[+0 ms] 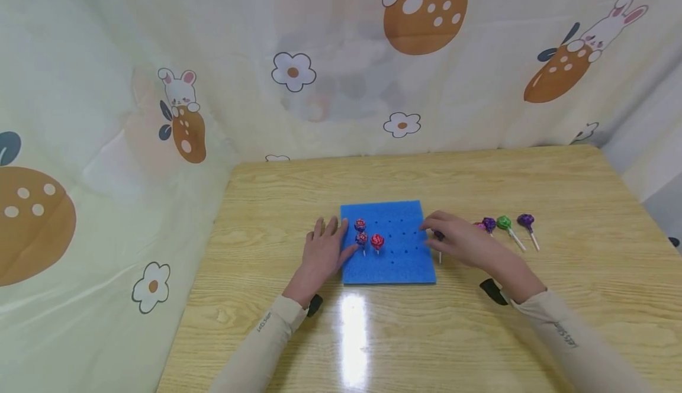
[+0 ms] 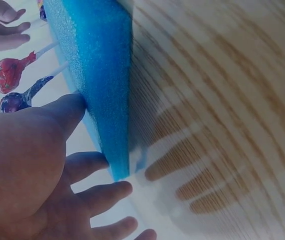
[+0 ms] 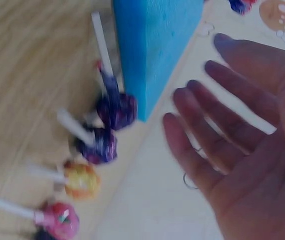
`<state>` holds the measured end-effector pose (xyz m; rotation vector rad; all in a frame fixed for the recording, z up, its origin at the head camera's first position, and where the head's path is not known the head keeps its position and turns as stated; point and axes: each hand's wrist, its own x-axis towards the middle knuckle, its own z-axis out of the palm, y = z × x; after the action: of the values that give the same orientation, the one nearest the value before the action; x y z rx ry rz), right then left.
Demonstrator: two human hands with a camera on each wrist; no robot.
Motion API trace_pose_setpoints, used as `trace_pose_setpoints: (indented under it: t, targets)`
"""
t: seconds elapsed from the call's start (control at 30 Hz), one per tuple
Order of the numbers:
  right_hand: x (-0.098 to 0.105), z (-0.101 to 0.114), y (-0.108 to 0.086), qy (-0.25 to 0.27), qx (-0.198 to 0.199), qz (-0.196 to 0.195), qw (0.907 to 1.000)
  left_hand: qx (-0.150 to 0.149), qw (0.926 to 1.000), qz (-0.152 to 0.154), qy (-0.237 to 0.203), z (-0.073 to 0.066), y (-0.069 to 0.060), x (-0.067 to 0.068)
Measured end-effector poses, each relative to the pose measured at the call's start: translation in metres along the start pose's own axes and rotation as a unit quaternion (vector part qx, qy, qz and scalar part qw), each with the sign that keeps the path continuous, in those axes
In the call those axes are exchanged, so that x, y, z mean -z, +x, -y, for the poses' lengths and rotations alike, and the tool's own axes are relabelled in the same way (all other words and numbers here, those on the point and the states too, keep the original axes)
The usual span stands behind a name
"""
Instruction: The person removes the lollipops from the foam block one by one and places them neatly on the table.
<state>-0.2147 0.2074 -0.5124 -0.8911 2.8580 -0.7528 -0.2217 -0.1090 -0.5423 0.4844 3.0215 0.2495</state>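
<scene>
A blue foam block (image 1: 389, 271) with rows of small holes lies on the table. Three lollipops stand in its left part: a red one (image 1: 377, 241) and two red-and-blue ones, the nearer (image 1: 362, 238) and the farther (image 1: 360, 225). My left hand (image 1: 324, 254) rests at the block's left edge, its thumb and fingers touching the foam in the left wrist view. Over the block's right edge hovers my right hand (image 1: 463, 239); its fingers are spread and hold nothing in the right wrist view. Beneath it, a purple lollipop (image 3: 116, 110) lies beside the block.
To the right lie more lollipops: a second purple one (image 3: 102, 145), a yellow one (image 3: 82, 181), a pink one (image 3: 62, 220), a green one (image 1: 504, 222) and a dark purple one (image 1: 526, 220). A patterned curtain (image 1: 341, 103) hangs behind the wooden table (image 1: 266, 203).
</scene>
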Motion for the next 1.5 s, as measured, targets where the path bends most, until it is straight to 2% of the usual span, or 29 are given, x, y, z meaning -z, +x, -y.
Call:
trace_pose_setpoints:
  t: [0.1,0.23,0.4,0.57,0.67,1.03,1.5]
  targets:
    - [-0.009,0.006,0.003,-0.014,0.024,-0.012,0.9995,0.000,1.0000,0.001,-0.004,0.000,0.000,0.000]
    - [-0.022,0.015,0.008,-0.032,0.086,-0.054,0.9943,0.000,1.0000,0.005,-0.005,-0.001,0.000,0.000]
    - [-0.036,0.024,0.018,-0.052,0.174,-0.128,0.9751,0.001,1.0000,0.004,-0.003,-0.002,-0.001,0.001]
    - [-0.045,0.028,0.029,-0.070,0.218,-0.162,0.9598,0.003,1.0000,0.002,0.004,-0.003,0.000,0.001]
    - [-0.049,0.031,0.034,-0.070,0.224,-0.170,0.9572,0.005,1.0000,0.003,0.007,-0.002,0.001,0.001]
    - [-0.061,0.036,0.043,-0.085,0.197,-0.170,0.9618,0.004,0.9999,0.004,0.010,-0.001,0.000,0.001]
    - [-0.065,0.039,0.044,-0.086,0.203,-0.192,0.9563,0.005,0.9999,0.001,0.016,0.000,-0.001,0.000]
